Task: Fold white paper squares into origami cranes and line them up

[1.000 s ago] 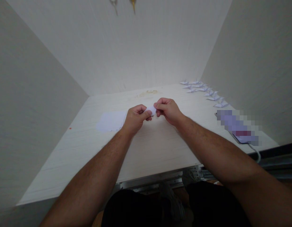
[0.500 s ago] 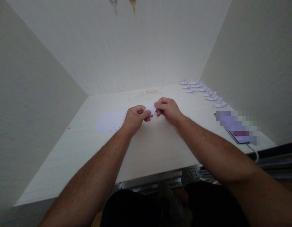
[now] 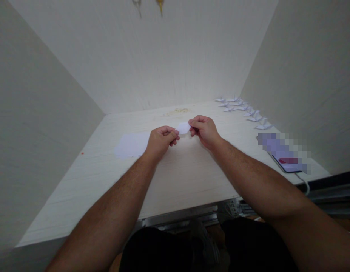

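Pale table [image 3: 186, 173], walled on three sides. White paper sheets [image 3: 129, 145] at left; corded phone [image 3: 292, 167] (screen pixelated) at right. Left hand [image 3: 162, 140] and right hand [image 3: 204, 130] each pinch one end of a paper piece, mid-table. Folded paper figures [image 3: 255, 118] line the far right. Smallest: that paper piece [image 3: 184, 128], held between the hands; apparently mid-shaping. Next move probably calls for aligned edges, light fingertip pressure.

Paper [image 3: 184, 128] ends hidden under fingers [image 3: 173, 133]; phone screen [image 3: 276, 149] (pixelated) unreadable.
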`<move>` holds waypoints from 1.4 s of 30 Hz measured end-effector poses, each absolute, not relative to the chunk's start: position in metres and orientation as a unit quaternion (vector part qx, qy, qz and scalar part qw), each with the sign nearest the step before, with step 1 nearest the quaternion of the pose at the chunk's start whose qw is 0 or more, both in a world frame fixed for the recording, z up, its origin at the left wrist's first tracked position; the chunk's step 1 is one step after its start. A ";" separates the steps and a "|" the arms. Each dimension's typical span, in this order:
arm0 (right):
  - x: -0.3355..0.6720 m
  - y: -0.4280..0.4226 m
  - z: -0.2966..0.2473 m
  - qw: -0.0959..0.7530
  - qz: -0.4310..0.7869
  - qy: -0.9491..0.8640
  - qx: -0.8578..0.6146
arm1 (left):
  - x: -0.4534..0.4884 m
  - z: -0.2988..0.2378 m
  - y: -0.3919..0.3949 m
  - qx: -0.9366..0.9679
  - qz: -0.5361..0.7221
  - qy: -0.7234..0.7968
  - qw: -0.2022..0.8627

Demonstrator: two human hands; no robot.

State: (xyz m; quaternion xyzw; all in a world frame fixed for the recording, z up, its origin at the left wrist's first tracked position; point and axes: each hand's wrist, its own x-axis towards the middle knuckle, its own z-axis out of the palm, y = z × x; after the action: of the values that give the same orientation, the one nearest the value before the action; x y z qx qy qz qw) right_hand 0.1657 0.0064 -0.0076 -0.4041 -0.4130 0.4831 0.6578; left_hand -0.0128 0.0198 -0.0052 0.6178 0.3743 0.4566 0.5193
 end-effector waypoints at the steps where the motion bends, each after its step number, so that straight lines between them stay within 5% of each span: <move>1: 0.166 0.007 -0.008 0.657 0.482 -0.413 -0.407 | -0.013 -0.005 0.020 0.619 0.455 0.376 0.518; 14: 0.167 0.005 -0.006 0.650 0.499 -0.424 -0.385 | -0.016 -0.002 0.020 0.637 0.448 0.352 0.520; 25: 0.167 0.002 -0.007 0.619 0.517 -0.473 -0.355 | -0.017 -0.002 0.023 0.499 0.353 0.354 0.708; 42: 0.161 0.002 -0.012 0.562 0.527 -0.482 -0.417 | -0.010 -0.007 0.024 0.533 0.513 0.408 0.535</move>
State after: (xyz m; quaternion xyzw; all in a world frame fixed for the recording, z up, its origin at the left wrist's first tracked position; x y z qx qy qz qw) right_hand 0.1610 0.0020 -0.0117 -0.4174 -0.4823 0.5269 0.5617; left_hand -0.0098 0.0237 -0.0068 0.5326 0.4083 0.5133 0.5349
